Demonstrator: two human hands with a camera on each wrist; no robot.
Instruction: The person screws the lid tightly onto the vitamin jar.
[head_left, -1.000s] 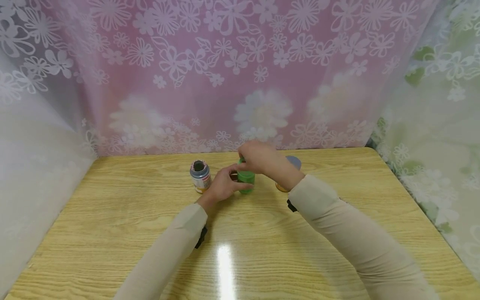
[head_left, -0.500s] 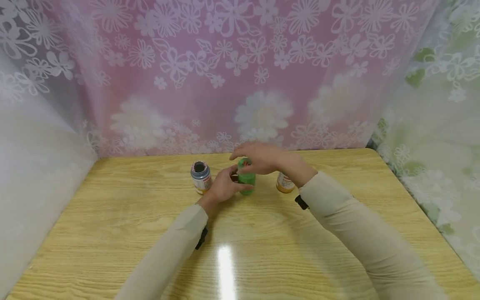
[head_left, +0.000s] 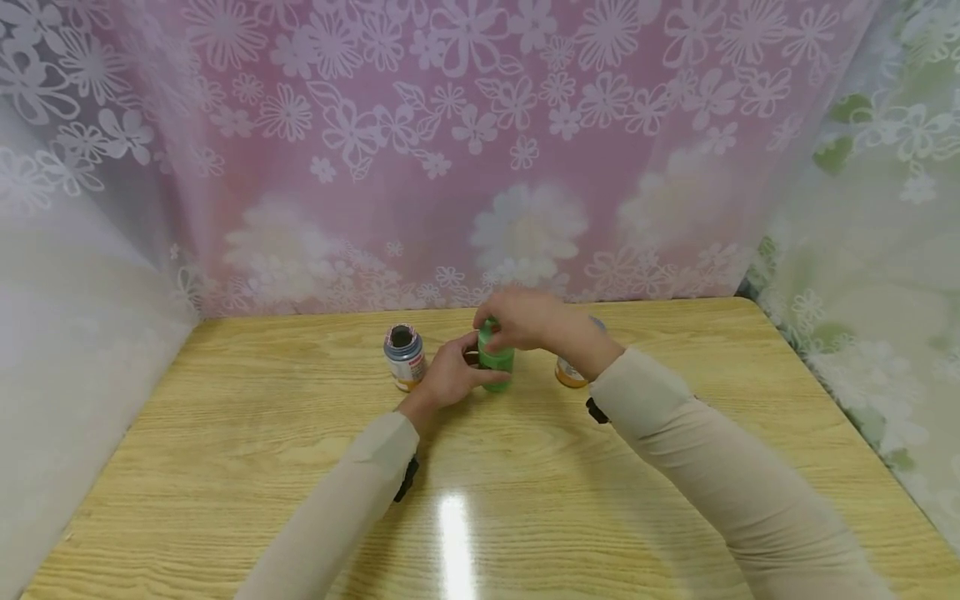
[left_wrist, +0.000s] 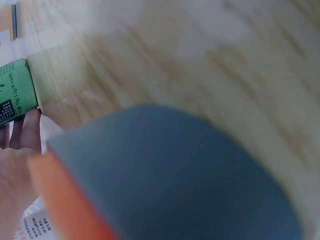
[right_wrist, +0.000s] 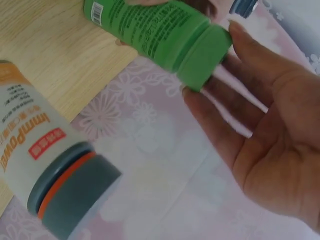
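Note:
Between both hands stands a green bottle (head_left: 497, 362) with a green cap (right_wrist: 205, 57). My left hand (head_left: 452, 375) grips the lower body from the left, and its fingers (left_wrist: 31, 132) show against the green label in the left wrist view. From above and behind, my right hand (head_left: 521, 321) holds the cap, thumb on one side and fingertips on the other. Left of the green bottle is a white and orange bottle (head_left: 406, 367) with a dark, uncapped mouth. A similar bottle (right_wrist: 35, 125) with its grey cap on stands to the right, partly hidden by the right wrist.
All three bottles stand on a wood-grain table (head_left: 247, 433) towards its back edge. A pink flowered curtain (head_left: 420, 200) hangs right behind that edge. Pale flowered cloth (head_left: 885, 317) borders the right side, with more cloth on the left.
The right hand's fingers spread off the cap half a second ago and have now closed round it again. My left hand keeps its grip on the green bottle.

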